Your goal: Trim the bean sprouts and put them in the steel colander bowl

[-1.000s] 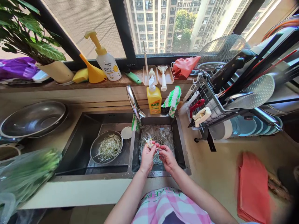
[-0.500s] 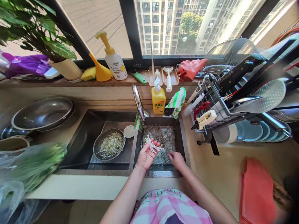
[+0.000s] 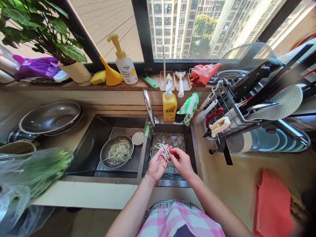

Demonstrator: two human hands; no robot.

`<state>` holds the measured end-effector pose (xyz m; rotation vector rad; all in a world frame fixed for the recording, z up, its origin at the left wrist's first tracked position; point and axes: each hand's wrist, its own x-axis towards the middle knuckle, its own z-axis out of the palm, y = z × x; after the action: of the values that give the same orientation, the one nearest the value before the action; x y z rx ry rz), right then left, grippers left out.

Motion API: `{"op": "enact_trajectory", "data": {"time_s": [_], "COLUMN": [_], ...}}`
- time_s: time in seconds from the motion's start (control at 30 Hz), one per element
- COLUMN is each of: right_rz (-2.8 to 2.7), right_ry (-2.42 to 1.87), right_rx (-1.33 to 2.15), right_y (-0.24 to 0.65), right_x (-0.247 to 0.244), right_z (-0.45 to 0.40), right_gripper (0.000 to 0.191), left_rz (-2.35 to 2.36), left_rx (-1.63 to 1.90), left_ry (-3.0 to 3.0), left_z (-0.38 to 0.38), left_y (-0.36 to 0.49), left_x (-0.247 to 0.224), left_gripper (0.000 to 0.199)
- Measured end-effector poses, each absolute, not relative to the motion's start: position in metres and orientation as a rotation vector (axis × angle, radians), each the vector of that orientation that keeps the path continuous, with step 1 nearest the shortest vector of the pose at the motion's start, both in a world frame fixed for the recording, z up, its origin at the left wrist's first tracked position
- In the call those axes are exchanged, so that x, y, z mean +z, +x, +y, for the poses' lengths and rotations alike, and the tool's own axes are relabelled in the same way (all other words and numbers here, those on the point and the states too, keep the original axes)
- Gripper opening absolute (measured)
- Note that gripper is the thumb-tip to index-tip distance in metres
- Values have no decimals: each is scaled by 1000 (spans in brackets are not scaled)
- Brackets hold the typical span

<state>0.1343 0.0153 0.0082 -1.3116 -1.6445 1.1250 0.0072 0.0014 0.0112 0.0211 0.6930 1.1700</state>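
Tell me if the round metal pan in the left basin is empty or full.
Partly full: a heap of thin white sprouts lies in the round grey metal pan, with bare metal showing at its left side.

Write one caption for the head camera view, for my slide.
Bare left hand holding thin white bean sprouts, bare right hand close beside, over dark metal sink.

A yellow pump bottle [image 3: 169,107] behind the sink is displaying the brand "AXE," while a white pump bottle [image 3: 127,70] on the windowsill is carrying the words "FRUIT" and "FRESH." Green letters reading "LE PA" are showing on a pink-checked apron [image 3: 181,219]. Small marks on the dark window frame [image 3: 145,33] are remaining illegible.
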Motion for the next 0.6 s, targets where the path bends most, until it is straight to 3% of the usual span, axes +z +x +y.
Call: {"op": "enact_trajectory", "data": {"time_s": [0.23,0.47,0.6], "right_rz": [-1373,-1386,-1824], "right_ry": [-1344,-1255,-1581], "right_rx": [1316,1478,1354], "right_y": [136,137,152], "right_x": [-1,-22,-60], "right_z": [19,21,28], "right_gripper": [11,18,26], "left_rz": [665,905,935], "left_rx": [1116,1189,1302], "left_ry": [30,24,-4], "left_z": [-1,-4,-10], "left_y": [5,-3,-44], "left_x": [12,-2,-5], "left_gripper": [40,24,19]}}
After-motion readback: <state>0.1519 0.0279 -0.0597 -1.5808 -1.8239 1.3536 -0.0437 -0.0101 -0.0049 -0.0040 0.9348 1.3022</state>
